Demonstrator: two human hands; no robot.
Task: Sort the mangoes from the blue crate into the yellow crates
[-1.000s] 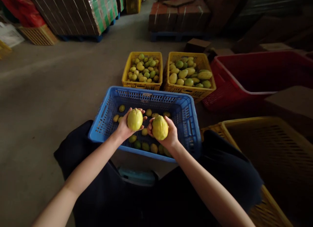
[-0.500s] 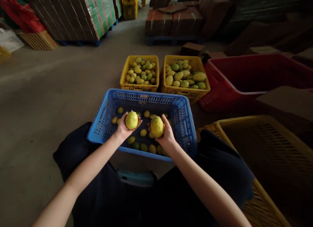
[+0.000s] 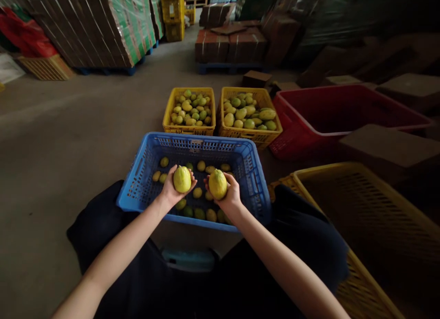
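Observation:
My left hand (image 3: 169, 189) cups a yellow-green lemon (image 3: 182, 179) from below, its fingers curled partly round it. A second yellow lemon (image 3: 217, 184), slightly bumpy, rests in the grip of my right hand (image 3: 231, 194), with the thumb along its side. Both fruits are above the blue crate (image 3: 137, 190), a short gap apart. Inside that crate several smaller yellow and green lemons (image 3: 199, 213) lie spread over the bottom; my hands hide some of them.
Beyond the blue crate stand two yellow crates (image 3: 172, 129) filled with lemons. At the right are a red bin (image 3: 295, 140) and a large yellow crate (image 3: 371, 282). Cardboard boxes (image 3: 395, 145) lie nearby. Wrapped stacks (image 3: 127, 25) stand on pallets farther back.
The camera view has tilted up and turned slightly right, so the crates sit lower and farther left. Both hands keep their lemons, which have turned a little.

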